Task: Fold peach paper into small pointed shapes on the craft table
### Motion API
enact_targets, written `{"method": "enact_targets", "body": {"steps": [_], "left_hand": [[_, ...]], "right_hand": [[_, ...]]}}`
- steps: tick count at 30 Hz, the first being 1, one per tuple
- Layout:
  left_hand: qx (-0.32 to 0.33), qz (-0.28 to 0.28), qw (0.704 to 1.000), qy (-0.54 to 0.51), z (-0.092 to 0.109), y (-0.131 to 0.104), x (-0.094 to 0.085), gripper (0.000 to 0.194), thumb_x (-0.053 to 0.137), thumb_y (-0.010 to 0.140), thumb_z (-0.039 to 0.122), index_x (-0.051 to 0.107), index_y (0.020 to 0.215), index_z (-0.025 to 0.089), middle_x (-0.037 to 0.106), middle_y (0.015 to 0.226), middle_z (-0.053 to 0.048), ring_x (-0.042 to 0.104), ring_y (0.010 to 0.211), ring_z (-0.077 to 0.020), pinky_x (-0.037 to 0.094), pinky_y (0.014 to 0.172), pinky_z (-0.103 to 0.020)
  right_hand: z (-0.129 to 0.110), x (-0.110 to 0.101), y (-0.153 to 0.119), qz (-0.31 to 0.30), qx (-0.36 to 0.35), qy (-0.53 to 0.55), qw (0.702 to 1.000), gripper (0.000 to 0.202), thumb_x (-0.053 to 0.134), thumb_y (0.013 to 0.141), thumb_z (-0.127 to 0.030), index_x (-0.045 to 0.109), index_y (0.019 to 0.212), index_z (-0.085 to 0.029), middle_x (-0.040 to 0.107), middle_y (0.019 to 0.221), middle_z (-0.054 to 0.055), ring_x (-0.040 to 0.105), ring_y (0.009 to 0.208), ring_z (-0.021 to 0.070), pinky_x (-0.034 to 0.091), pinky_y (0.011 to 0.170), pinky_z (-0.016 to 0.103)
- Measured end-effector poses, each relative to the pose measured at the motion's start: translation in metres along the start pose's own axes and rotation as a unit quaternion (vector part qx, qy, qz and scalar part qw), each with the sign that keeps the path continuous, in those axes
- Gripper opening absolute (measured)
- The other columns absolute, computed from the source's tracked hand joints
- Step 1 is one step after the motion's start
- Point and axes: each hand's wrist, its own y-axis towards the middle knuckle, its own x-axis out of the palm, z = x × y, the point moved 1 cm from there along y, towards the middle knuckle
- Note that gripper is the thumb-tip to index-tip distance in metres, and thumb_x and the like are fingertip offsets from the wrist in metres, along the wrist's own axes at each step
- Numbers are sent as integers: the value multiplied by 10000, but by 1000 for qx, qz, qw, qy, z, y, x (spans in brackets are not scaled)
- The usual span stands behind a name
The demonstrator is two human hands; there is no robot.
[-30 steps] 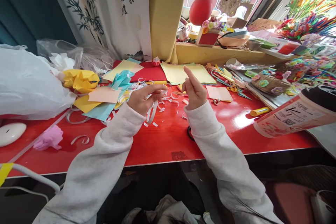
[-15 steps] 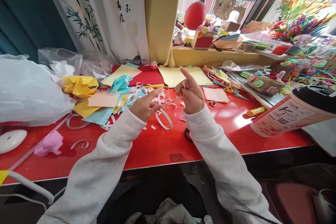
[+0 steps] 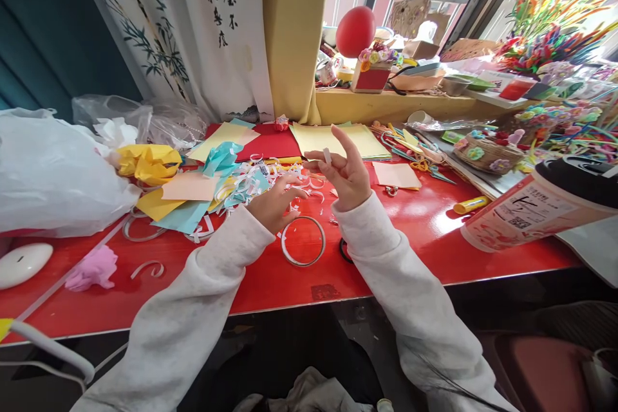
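Observation:
My left hand (image 3: pixel 274 205) is over the red table with its fingers curled. A thin, nearly used-up roll of tape (image 3: pixel 303 264) hangs as a ring at its lower fingertips. To the right, my right hand (image 3: pixel 351 175) is raised, index finger pointing up and other fingers bent toward the left. A small whitish piece of tape (image 3: pixel 327 156) sticks up at its thumb and fingers. Behind both hands lies a heap of white and blue paper shreds (image 3: pixel 253 180). Black scissor handles (image 3: pixel 344 250) show partly beside my right sleeve.
Coloured paper sheets (image 3: pixel 338 140) lie at the back. A tilted drink cup (image 3: pixel 526 206) and a yellow glue stick (image 3: pixel 470 205) are on the right. At left are a white plastic bag (image 3: pixel 53 174), crumpled pink paper (image 3: pixel 91 268) and a white case (image 3: pixel 24 265).
The strip between my hands has come apart from the roll; a short piece is now at my right fingers. The ring has turned to face me, and my right fingers have spread.

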Motion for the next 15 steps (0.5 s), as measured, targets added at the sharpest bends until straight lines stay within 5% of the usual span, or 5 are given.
{"method": "enact_targets", "body": {"steps": [5, 12, 15], "left_hand": [[6, -14, 985, 174, 4, -2, -1, 347, 596, 648, 409, 526, 928, 216, 471, 1100, -59, 540, 669, -147, 438, 590, -314], [29, 40, 982, 180, -1, -3, 4, 76, 507, 700, 200, 549, 738, 149, 561, 925, -70, 514, 875, -196, 432, 730, -307], [23, 41, 977, 210, -6, -3, 8, 175, 394, 727, 76, 553, 745, 148, 566, 966, -65, 534, 863, -180, 443, 694, -288]], "right_hand": [[-2, -3, 0, 1, 5, -8, 1000, 550, 371, 829, -370, 91, 1296, -294, 537, 1109, 93, 591, 906, 168, 513, 758, 348], [2, -5, 1, -13, -8, -25, 1000, 554, 338, 826, -428, 101, 1305, -282, 543, 1099, 89, 590, 907, 163, 525, 719, 315], [5, -4, 1, 4, -15, -11, 1000, 550, 346, 827, -415, 104, 1299, -270, 558, 1068, 90, 596, 889, 158, 522, 733, 315]]}}
